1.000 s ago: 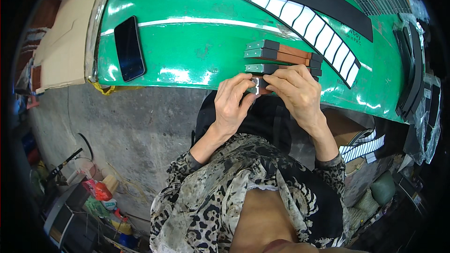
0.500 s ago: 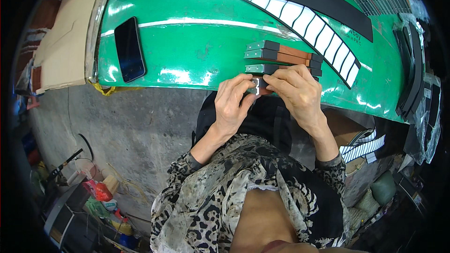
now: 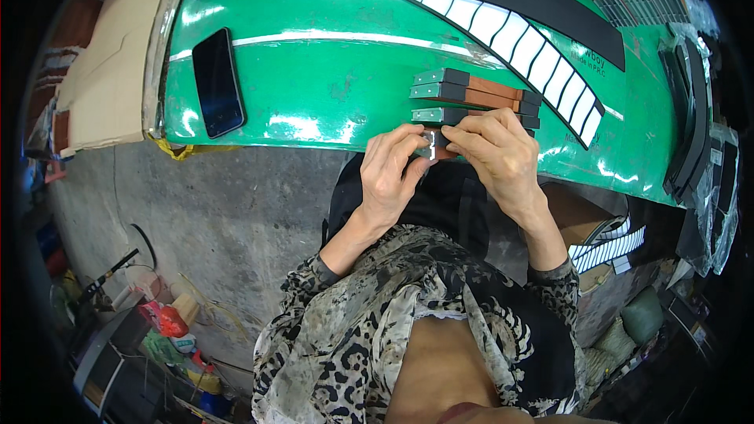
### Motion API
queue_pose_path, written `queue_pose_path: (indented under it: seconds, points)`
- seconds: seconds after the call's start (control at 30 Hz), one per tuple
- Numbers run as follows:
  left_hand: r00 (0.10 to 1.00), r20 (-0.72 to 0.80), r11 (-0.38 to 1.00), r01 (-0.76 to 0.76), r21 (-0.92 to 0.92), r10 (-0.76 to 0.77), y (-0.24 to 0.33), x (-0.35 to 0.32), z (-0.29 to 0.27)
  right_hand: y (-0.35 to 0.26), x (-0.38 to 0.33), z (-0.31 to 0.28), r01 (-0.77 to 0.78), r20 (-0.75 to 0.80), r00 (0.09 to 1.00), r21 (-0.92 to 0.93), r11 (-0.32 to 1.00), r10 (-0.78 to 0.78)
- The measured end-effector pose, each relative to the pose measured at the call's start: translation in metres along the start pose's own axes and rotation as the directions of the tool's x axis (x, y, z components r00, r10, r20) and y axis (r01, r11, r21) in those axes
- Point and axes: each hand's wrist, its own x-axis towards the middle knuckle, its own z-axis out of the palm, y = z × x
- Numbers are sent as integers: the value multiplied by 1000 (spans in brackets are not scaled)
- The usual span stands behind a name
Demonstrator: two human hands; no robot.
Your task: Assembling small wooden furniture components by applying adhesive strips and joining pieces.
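Note:
Both hands meet at the near edge of a glossy green table (image 3: 330, 86). My left hand (image 3: 389, 177) pinches the grey metal end (image 3: 430, 141) of a small brown and black block. My right hand (image 3: 499, 161) covers the rest of that block, so most of it is hidden. Just beyond my fingers lie three similar blocks (image 3: 471, 98) stacked side by side, each brown in the middle with dark ends and a grey-green cap.
A black phone (image 3: 217, 82) lies on the table's left part. A long black strip with white segments (image 3: 510, 23) curves across the far side. Black strips (image 3: 691, 110) pile up at the right. Cardboard (image 3: 102, 78) lies left; clutter sits on the concrete floor (image 3: 220, 220).

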Motion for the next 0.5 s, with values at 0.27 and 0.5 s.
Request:
queue_pose_path:
  seconds: [0.27, 0.5]
  points:
    - [1000, -5, 1000, 5, 1, -5, 0, -1, 0, -2, 1, -1, 5, -5, 1000, -4, 1000, -5]
    - [1000, -10, 1000, -1, 6, 1, 0, 1, 2, 3, -2, -2, -24, -15, 1000, 66, 998, 25]
